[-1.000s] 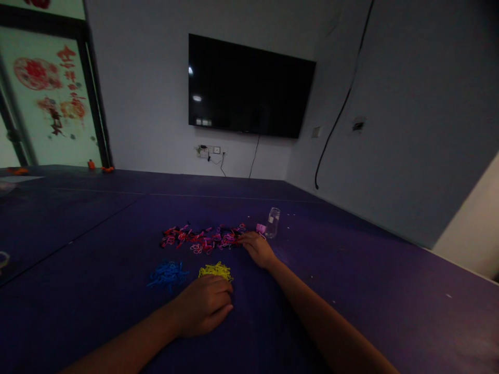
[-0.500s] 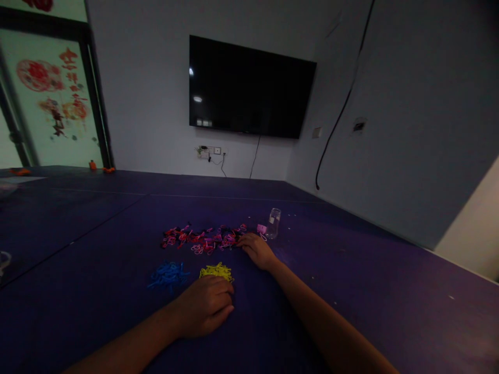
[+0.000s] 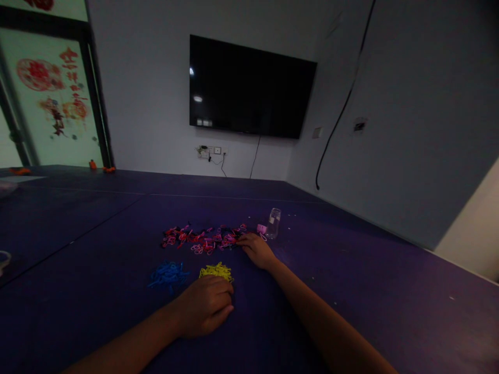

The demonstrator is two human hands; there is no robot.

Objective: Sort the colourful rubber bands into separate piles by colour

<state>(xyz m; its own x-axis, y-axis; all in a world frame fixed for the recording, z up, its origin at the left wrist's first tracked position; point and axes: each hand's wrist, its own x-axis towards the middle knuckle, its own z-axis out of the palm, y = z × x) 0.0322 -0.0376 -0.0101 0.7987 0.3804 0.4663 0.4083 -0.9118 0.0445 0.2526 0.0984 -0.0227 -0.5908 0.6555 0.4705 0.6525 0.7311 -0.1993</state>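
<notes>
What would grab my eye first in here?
The large black television on the wall stands out first. Below, a bright yellow pile of bands lies at the left hand on the purple surface, beside a blue pile. Farther back, the right hand reaches into scattered pink and red bands.

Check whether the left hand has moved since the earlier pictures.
No, not visibly: judged against the wall-mounted television, the left hand has kept its place at the near edge of the yellow pile, with no clear shift any way.
</notes>
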